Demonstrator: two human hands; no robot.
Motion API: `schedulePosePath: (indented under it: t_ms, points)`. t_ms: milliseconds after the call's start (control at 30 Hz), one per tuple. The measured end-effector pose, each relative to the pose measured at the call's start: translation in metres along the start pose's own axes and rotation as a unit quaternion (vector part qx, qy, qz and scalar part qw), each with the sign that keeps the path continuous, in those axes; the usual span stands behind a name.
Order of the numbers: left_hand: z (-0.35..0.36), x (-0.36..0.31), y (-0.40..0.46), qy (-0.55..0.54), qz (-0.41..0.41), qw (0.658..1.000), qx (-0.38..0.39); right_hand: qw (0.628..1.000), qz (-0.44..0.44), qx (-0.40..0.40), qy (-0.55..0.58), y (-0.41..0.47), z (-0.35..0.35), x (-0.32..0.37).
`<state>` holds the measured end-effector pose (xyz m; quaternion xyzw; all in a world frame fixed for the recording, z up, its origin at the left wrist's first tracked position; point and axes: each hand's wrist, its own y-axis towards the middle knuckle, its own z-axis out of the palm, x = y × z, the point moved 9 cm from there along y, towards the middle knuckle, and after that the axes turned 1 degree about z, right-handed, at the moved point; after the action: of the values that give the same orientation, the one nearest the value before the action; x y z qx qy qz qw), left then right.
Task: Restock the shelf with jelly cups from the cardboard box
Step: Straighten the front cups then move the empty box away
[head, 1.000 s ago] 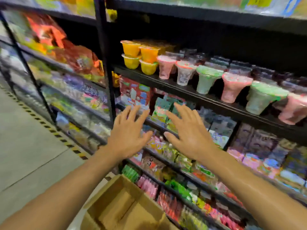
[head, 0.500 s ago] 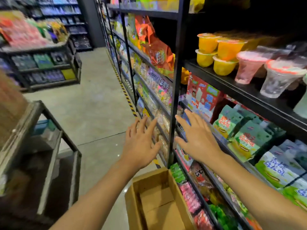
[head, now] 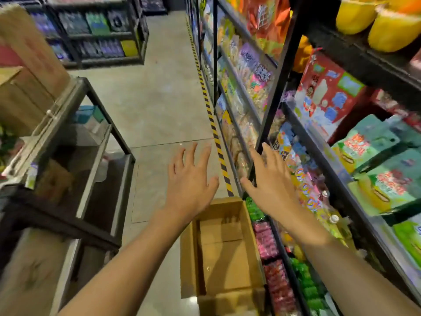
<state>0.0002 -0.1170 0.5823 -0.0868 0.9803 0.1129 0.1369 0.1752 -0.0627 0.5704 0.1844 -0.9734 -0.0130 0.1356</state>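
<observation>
Both hands are now reaching lower and further along the aisle than a moment ago, and the person's view is swinging left, away from the shelf. Nearest, the cardboard box [head: 224, 252] is standing open on the floor against the shelf's foot, showing only bare cardboard inside. Above it, the left hand [head: 190, 181] and right hand [head: 271, 185] are hovering with fingers spread, holding nothing. To the left, a metal cart [head: 68, 169] is standing. Further up at right, yellow jelly cups [head: 373, 21] are sitting on the shelf [head: 355, 55].
</observation>
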Motion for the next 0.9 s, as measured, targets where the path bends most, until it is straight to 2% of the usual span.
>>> schedulePosePath:
  t_ms: [200,400,467,700,800,900]
  points:
    - [0.114,0.044,-0.042,-0.066,-0.046,0.995,0.063,0.996,0.038,0.053,0.053,-0.014,0.114,-0.04]
    - [0.281,0.092,-0.084,-0.103,-0.096,0.985,0.098,0.988,0.088,0.055,0.112,-0.034,0.28,-0.108]
    - [0.345,0.112,-0.099,-0.119,-0.117,0.981,0.102,0.989,0.095,0.054,0.103,-0.044,0.346,-0.132]
    - [0.558,0.2,-0.19,-0.117,-0.194,0.963,0.146,0.981,0.134,0.122,0.063,-0.107,0.583,-0.224]
    - [0.628,0.241,-0.227,-0.106,-0.233,0.951,0.172,0.974,0.172,0.146,0.024,-0.131,0.649,-0.258]
    - [0.67,0.262,-0.244,-0.103,-0.245,0.95,0.161,0.971,0.199,0.131,0.016,-0.142,0.687,-0.284]
